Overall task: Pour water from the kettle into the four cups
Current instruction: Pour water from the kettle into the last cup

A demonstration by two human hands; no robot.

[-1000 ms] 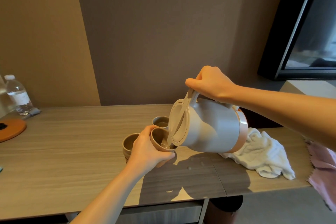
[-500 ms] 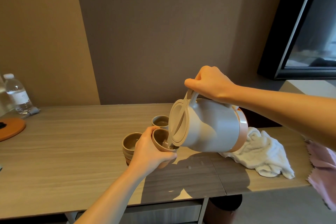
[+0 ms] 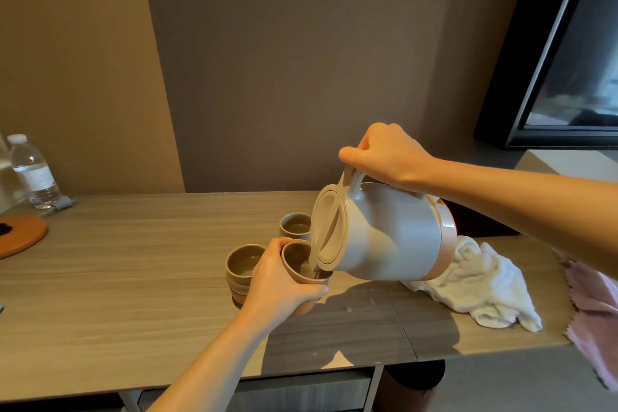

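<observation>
My right hand [image 3: 388,154] grips the handle of a grey kettle [image 3: 394,237] with a beige lid, tipped far to the left so its spout sits over a brown cup [image 3: 297,264]. My left hand [image 3: 277,284] holds that cup, lifted and tilted toward the spout, with water inside. Left of it stands a stack of brown cups [image 3: 242,267]. Behind, a grey cup [image 3: 294,227] holds some water. All are on the wooden table [image 3: 133,278].
A crumpled white towel [image 3: 478,284] lies right of the kettle, with a pink cloth [image 3: 598,318] at the table's right edge. A water bottle [image 3: 31,170] and an orange round board [image 3: 20,237] sit at far left. A dark framed screen [image 3: 568,60] hangs upper right.
The held cup has shifted slightly right and up toward the spout. The kettle stays tipped in nearly the same place.
</observation>
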